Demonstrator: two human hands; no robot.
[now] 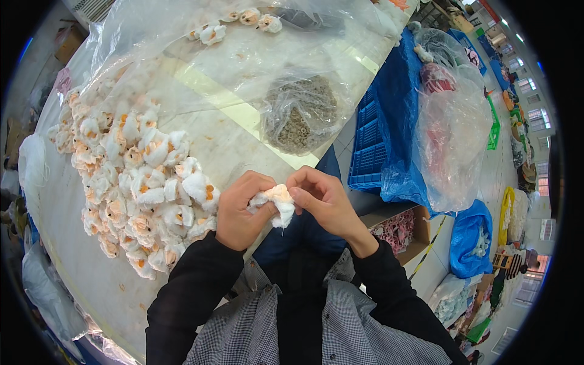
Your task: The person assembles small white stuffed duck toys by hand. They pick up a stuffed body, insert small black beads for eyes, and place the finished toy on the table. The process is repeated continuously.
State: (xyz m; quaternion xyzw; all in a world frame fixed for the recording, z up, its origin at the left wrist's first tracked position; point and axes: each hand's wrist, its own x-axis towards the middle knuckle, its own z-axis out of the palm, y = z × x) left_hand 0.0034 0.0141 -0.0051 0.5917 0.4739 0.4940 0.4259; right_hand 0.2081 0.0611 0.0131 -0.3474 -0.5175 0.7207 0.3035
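Between my hands, just past the table's near edge, is a small white and peach plush piece [281, 204]. My left hand [242, 210] pinches its left side between thumb and fingers. On the other side, the thumb and fingers of my right hand [322, 199] close on its upper right edge. A white flap of the fabric hangs down between the hands. To the left, a large heap of similar plush pieces [146, 188], white and peach with orange parts, covers the table [210, 146]. Some show small dark eyes.
A clear plastic bag of small ring-shaped parts [299, 121] lies ahead. Several more plush pieces [249, 17] rest at the far edge by clear plastic sheeting [140, 27]. On the right stand blue crates [367, 146], a bulging clear bag [453, 140] and a cardboard box [420, 234] with pink pieces.
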